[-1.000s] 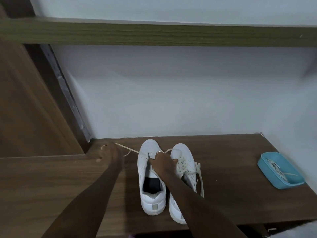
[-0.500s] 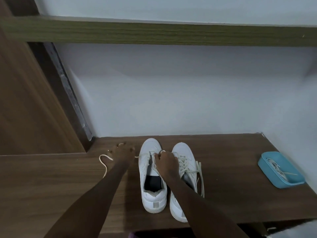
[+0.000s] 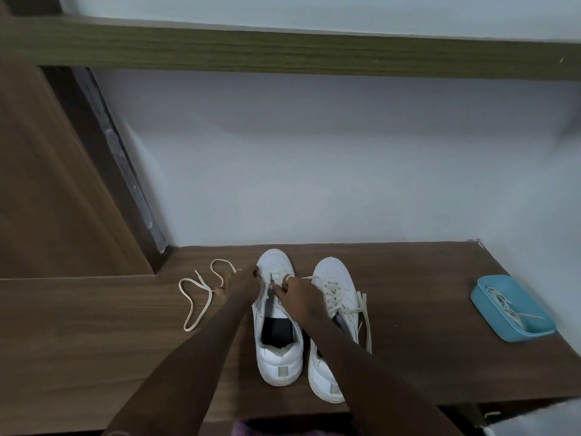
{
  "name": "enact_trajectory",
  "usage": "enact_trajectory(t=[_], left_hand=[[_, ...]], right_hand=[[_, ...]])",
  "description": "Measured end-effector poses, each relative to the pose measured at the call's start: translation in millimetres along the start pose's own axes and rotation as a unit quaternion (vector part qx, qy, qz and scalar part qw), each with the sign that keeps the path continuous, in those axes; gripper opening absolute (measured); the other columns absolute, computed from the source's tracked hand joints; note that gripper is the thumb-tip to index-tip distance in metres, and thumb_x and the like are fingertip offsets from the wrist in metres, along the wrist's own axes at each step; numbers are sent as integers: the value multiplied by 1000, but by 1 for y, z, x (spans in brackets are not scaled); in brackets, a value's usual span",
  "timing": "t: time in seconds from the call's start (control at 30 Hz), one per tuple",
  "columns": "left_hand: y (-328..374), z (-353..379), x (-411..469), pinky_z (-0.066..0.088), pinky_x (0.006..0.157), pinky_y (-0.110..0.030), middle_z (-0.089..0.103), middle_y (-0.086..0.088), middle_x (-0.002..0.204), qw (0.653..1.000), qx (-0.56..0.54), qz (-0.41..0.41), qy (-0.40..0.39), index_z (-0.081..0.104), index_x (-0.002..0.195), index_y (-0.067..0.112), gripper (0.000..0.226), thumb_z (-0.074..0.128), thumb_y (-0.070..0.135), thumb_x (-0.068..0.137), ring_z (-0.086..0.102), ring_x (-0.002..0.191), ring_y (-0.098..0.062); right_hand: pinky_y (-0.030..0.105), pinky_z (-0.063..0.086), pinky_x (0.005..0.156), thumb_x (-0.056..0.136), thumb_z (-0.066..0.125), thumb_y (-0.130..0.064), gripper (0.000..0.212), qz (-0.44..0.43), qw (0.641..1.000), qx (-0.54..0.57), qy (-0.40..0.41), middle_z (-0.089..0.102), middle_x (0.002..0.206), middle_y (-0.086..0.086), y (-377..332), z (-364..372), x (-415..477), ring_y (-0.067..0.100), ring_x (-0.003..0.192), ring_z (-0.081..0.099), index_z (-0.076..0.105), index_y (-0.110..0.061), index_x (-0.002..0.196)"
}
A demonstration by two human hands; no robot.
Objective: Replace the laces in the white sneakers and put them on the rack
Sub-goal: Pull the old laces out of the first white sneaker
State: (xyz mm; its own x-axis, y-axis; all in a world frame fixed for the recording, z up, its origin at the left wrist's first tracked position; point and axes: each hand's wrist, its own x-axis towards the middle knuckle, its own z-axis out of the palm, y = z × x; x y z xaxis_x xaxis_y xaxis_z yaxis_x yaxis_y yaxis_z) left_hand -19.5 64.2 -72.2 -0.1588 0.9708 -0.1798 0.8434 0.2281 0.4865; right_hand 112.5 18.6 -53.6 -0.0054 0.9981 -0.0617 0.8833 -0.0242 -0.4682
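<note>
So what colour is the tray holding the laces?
Light blue tray, clearest in the head view.

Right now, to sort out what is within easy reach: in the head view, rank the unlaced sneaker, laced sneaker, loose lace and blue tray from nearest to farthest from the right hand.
From the right hand:
1. Unlaced sneaker, left of the pair; the hand is on it.
2. Laced sneaker, just to the right.
3. Loose lace, left, past the left hand.
4. Blue tray, far right.

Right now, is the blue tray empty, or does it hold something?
Not empty: the blue tray holds a loosely piled pale lace.
</note>
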Motion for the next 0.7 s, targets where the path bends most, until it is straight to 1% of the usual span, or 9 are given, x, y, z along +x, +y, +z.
enact_trajectory(t=[0.07,0.13,0.23,0.3,0.37,0.43,0.53,0.6,0.7], left_hand=[[-4,-4,3,37,92,-37,64,-18,106,996,-71,-39,38,58,94,15,20,39,10,93,55,109,-35],[-10,-11,4,38,94,-38,62,-21,108,978,-144,-105,112,60,101,9,24,37,10,95,55,109,-38],[-25,-20,8,34,102,-39,59,-19,119,957,-135,-193,168,55,117,4,31,32,13,99,49,120,-37],[-33,-23,9,36,100,-39,60,-15,121,954,-125,-210,173,54,118,10,29,34,18,98,47,122,-35],[-28,-22,6,39,93,-34,57,-13,125,969,-101,-180,139,53,122,9,32,37,22,98,46,123,-35],[-20,-18,3,36,93,-34,54,-12,128,991,-65,-80,85,53,126,12,34,43,24,95,41,127,-32],[-15,-5,4,34,96,-38,64,-3,109,998,35,58,11,56,109,25,18,52,26,92,46,120,-28],[-12,1,2,33,98,-41,65,1,101,996,52,71,-11,47,93,31,9,49,22,91,48,117,-25],[1,0,-7,26,93,-41,63,7,104,998,60,20,3,47,87,31,22,40,10,89,35,122,-20]], right_hand=[[33,46,72,93,44,-51,40,1,1000,-20,-12,66,90,9,-1,1,-2,28,89,63,50,-15,77],[32,43,68,90,47,-54,42,17,1000,0,-19,61,84,9,-2,2,-2,29,86,62,45,-16,72],[30,41,66,90,47,-50,44,22,1000,5,-15,63,91,13,-8,0,-1,31,87,62,59,-7,87],[32,45,69,91,46,-45,44,19,1000,-9,-9,65,94,15,-13,-1,-1,32,89,63,62,-4,92],[33,48,72,92,45,-41,43,22,1000,-16,-5,66,95,16,-15,0,-2,32,91,63,64,-3,94],[34,49,75,93,44,-38,42,22,1000,-22,-2,67,97,16,-15,-1,-2,32,92,63,64,-2,96],[33,48,78,94,44,-35,40,17,999,-30,0,66,102,17,-17,-3,-4,32,97,62,65,-2,101],[33,47,80,95,44,-33,38,17,999,-34,-3,65,106,16,-19,-5,-5,32,101,61,65,-2,104],[32,47,79,94,44,-30,36,24,999,-37,-10,65,106,15,-20,-7,-5,31,101,61,66,-3,103]])
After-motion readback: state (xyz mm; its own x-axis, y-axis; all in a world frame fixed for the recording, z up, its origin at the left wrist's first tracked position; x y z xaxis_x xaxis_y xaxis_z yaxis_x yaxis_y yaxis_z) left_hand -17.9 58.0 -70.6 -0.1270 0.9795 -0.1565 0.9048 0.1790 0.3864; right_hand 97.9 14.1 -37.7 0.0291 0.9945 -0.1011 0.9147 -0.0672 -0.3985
